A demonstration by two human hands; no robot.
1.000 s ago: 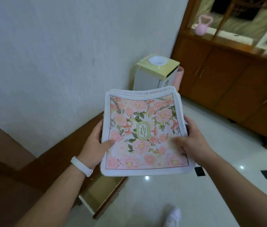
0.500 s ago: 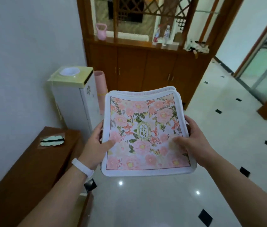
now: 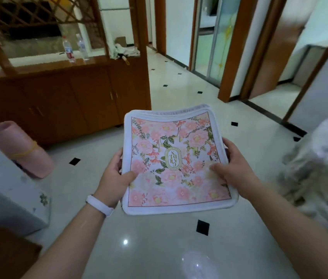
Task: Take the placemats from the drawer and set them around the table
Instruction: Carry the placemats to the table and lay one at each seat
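Note:
A stack of square placemats, white-edged with pink flowers and a gold oval emblem, is held flat in front of me above the glossy floor. My left hand grips the stack's left edge, thumb on top and fingers beneath; a white band sits on that wrist. My right hand grips the right edge the same way. The layered edges of several mats show at the far side. The drawer and the table are out of view.
A brown wooden cabinet with two bottles stands at the back left. A rolled pink mat leans beside a white appliance at left. A white-draped object is at right. Doorways open ahead over tiled floor.
My view has swung to the right, away from the wall and drawer unit toward the hallway. Both hands keep the same grip on the placemat stack.

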